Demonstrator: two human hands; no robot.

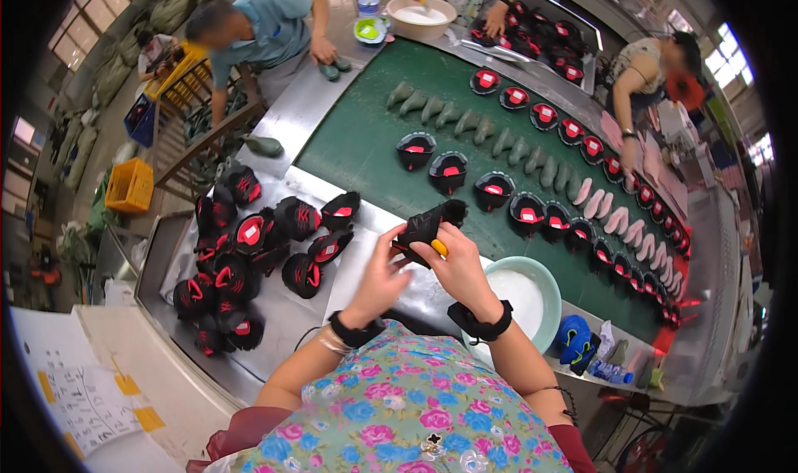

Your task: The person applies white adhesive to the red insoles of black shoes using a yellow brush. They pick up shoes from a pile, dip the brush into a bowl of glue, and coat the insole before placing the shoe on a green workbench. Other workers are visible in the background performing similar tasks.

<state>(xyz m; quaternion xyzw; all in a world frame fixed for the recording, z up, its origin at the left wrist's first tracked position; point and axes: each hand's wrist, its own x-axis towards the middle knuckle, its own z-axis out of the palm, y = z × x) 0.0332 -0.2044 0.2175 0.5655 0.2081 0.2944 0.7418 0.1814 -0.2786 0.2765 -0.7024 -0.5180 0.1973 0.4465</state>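
Observation:
A black shoe upper is in front of me at the near edge of the belt. My left hand grips its left side with thumb and fingers. Close against its other side, my right hand is closed around a tool with a yellow handle; the tool's working end is hidden. Just right of that hand stands a pale green basin containing white liquid. A heap of black and red shoe uppers lies to my left on a metal table.
The green conveyor belt carries rows of shoe uppers, green shoe lasts and pink lasts. Co-workers stand across and at both sides. A blue shoe sits near the right edge, and a yellow crate at far left.

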